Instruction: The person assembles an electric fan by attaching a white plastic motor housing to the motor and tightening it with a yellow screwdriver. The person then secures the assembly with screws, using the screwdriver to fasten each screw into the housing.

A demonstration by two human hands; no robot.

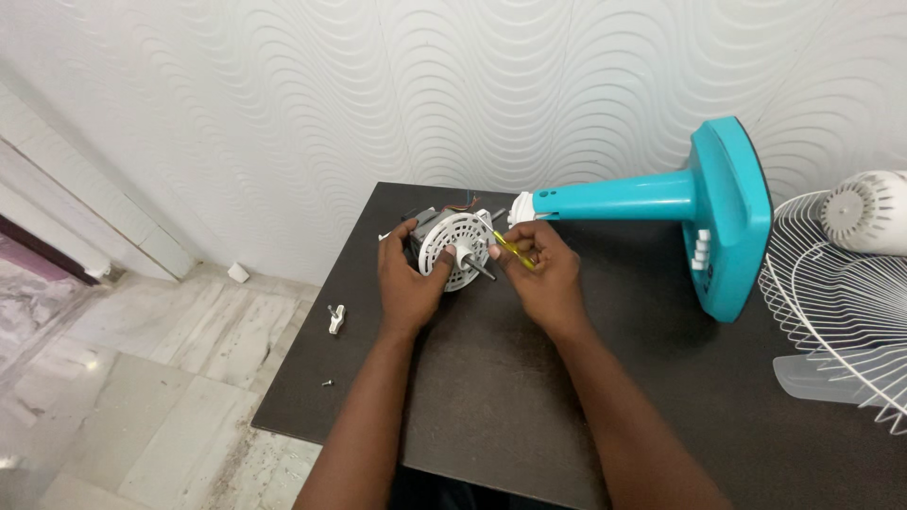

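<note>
Gripping the fan motor (452, 250) from its nine o'clock side, my left hand (408, 281) had the thumb pressed on the round white slotted face plate and the fingers wrapped behind the housing, so the metal shaft (479, 267) pointed toward me at about five o'clock. My right hand (539, 274) sat just at three o'clock of the motor, pinched shut on a thin yellow-handled screwdriver (511, 249), whose tip lay against the upper right rim of the face plate; I could not tell what exactly the tip touched. The motor rested near the far edge of the dark table (491, 397), at twelve o'clock from my forearms. From its one o'clock side the teal fan stand (624, 198) lay tipped over, its pole running out toward three o'clock to the square teal base (732, 222), which stood on edge with white buttons showing on its side. Farther at three o'clock lay a white wire fan guard (836, 302) with a white hub cap (864, 210) above it and a clear fan blade (817, 376) beneath. At eight o'clock, near the table's left edge, lay a small white plastic piece (335, 318), and nearer me a small screw (327, 382).
</note>
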